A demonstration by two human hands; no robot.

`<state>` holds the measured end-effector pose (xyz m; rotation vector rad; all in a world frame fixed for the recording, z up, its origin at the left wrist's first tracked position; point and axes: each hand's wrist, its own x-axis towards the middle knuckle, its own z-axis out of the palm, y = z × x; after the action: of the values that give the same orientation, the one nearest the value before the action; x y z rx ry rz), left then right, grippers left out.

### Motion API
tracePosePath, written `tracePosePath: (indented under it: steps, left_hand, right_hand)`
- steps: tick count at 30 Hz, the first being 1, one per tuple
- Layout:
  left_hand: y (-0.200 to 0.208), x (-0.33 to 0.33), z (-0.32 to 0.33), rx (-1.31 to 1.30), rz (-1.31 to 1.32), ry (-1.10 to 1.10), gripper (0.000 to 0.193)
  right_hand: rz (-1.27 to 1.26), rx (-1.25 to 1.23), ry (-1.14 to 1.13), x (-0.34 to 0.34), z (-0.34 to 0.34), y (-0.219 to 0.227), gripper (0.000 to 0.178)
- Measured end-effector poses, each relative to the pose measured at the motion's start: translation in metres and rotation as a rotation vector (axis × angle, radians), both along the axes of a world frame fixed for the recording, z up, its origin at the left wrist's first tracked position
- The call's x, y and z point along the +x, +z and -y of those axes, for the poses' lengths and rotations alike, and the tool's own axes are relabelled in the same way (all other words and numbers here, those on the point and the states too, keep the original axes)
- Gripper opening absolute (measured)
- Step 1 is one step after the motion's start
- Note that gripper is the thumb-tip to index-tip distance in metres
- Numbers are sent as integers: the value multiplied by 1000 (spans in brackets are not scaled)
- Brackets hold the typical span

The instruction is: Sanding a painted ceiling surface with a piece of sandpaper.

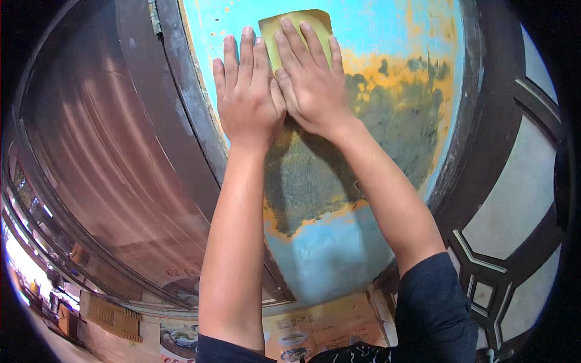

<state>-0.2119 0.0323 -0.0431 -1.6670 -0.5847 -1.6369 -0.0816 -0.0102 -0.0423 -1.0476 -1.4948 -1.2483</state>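
Observation:
A yellowish sheet of sandpaper (325,24) lies flat against a light blue painted panel (327,260), near its top. My right hand (315,91) presses on the sheet with its fingers stretched out and slightly spread. Beside it, my left hand (249,103) rests flat, its fingers pointing up and its index finger at the sheet's left edge. The thumbs of both hands meet or overlap. Below and right of the hands, the paint gives way to a dark grey patch (393,121) with a worn orange border. The palms and the sheet's lower part are hidden.
A dark wooden frame edges the panel, with a brown glossy door panel (115,151) on the left. Dark trim with pale insets (508,187) stands at right. Printed sheets (327,327) lie below, and a brown slotted object (112,316) is at lower left.

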Motion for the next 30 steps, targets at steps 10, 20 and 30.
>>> tracePosePath:
  steps: [10,20,30]
  left_hand:
    - [0,7,3,-14,-6,-4,53]
    - [1,5,3,-18,-30,55,57]
    - [-6,54,10,-53,38,112,55]
  right_hand:
    - [-6,68,-29,9,-4,24,55]
    - [-25,-49,-19,22,7,-14,59]
    - [-60,38,-48,58,9,5,57]
